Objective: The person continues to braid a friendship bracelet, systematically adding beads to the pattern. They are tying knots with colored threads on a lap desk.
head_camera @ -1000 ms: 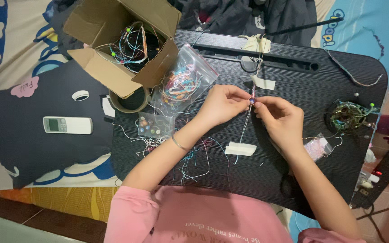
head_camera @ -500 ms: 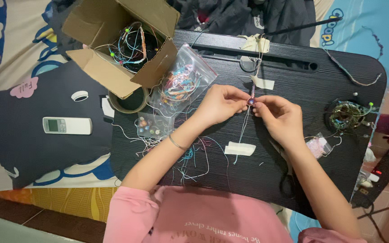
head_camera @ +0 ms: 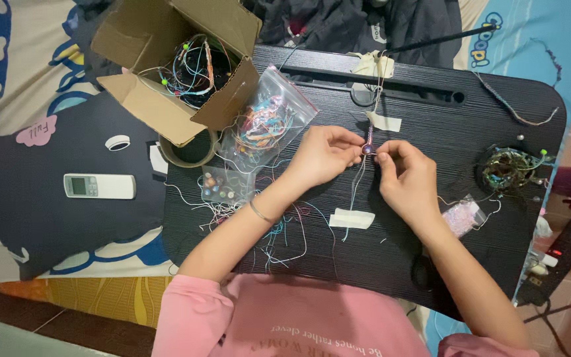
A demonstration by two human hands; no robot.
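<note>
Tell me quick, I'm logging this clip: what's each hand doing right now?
Left hand: closed, fingertips pinching the taped-down strings at a small bead.
Right hand: closed, pinching the same strings from the other side.

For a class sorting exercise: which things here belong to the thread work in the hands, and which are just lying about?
In use:
left hand
right hand
bead
taped threads
tape strips
black lap table

Lying about:
remote control
cardboard box
tape roll
bag of bracelets
</note>
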